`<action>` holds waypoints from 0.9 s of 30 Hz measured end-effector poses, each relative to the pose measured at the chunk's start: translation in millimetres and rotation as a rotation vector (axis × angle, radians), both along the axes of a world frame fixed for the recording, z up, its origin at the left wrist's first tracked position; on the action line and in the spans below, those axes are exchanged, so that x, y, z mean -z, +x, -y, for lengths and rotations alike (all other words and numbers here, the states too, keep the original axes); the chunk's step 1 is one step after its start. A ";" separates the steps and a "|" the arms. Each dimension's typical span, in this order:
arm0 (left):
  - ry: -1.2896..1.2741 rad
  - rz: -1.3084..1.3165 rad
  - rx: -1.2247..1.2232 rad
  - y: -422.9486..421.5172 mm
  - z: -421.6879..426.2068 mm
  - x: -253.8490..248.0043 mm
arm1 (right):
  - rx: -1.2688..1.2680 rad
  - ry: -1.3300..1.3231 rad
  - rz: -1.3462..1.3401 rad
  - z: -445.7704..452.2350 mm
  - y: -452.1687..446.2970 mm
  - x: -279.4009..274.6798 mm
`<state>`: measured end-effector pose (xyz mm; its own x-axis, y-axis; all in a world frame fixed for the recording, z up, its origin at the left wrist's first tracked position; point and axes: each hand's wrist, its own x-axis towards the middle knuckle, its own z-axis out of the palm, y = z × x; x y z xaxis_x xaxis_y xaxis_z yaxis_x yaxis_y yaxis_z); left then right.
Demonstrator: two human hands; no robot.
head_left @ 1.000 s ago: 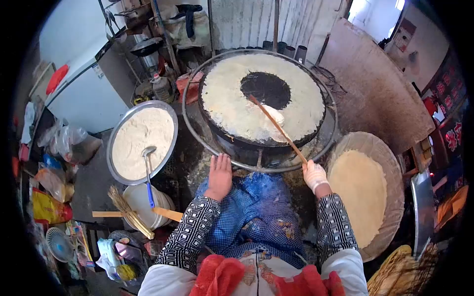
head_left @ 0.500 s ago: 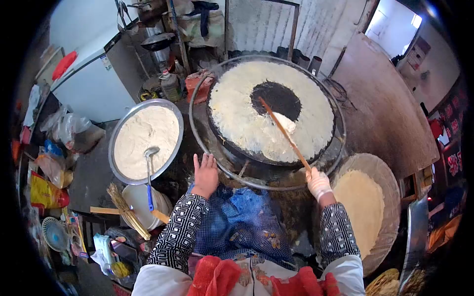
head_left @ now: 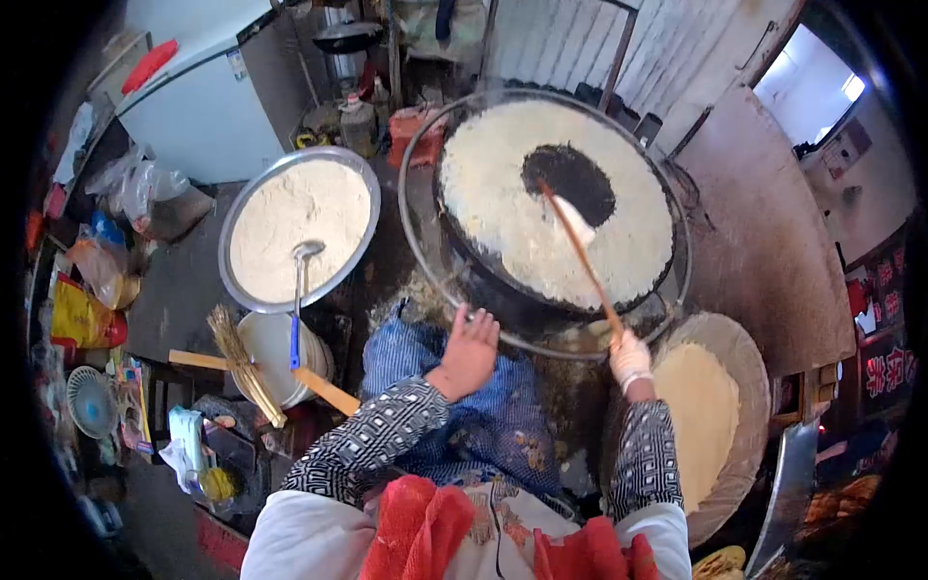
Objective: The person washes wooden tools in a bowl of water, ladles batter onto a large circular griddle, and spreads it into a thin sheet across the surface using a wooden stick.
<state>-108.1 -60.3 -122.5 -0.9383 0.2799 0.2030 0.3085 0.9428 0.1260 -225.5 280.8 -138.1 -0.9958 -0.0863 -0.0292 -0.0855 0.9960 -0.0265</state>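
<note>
My left hand [head_left: 468, 356] is bare, its fingers stretched out at the near-left edge of the metal ring [head_left: 570, 356] around the griddle; whether it presses on the ring I cannot tell. Wrapped in a thin pale glove, my right hand [head_left: 630, 362] grips the near end of a long wooden stick [head_left: 584, 257]. The stick's far end reaches over the round griddle [head_left: 559, 172], beside a whitish lump of batter [head_left: 578, 224]. A wide band of pale batter [head_left: 493, 164] coats the griddle around a dark bare centre.
Left of the griddle, a metal basin [head_left: 226, 253] of batter holds a ladle [head_left: 298, 290]. Below it are a white bucket [head_left: 253, 340] and a straw brush [head_left: 246, 372]. To my right, a round basket [head_left: 752, 425] carries a pale flat sheet [head_left: 696, 406]. A freezer [head_left: 193, 116] stands far left.
My left hand has moved right along the ring. The batter lump beside the stick looks smaller. The right hand keeps its grip on the stick, and the whole view has shifted.
</note>
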 end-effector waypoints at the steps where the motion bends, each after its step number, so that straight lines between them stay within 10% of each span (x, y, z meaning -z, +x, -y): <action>1: -0.103 -0.011 -0.035 2.4 -7.7 4.1 | -0.017 -0.024 -0.046 4.9 -4.2 -10.3; 27: -0.319 -0.064 -0.343 -36.3 92.5 7.7 | 0.062 -0.055 -0.048 7.1 -3.7 -25.4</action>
<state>-144.4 -152.8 -130.1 -0.9760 0.0134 0.2175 -0.0302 0.9802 -0.1958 -229.2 273.7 -112.7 -0.9994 -0.0249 0.0221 -0.0265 0.9966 -0.0782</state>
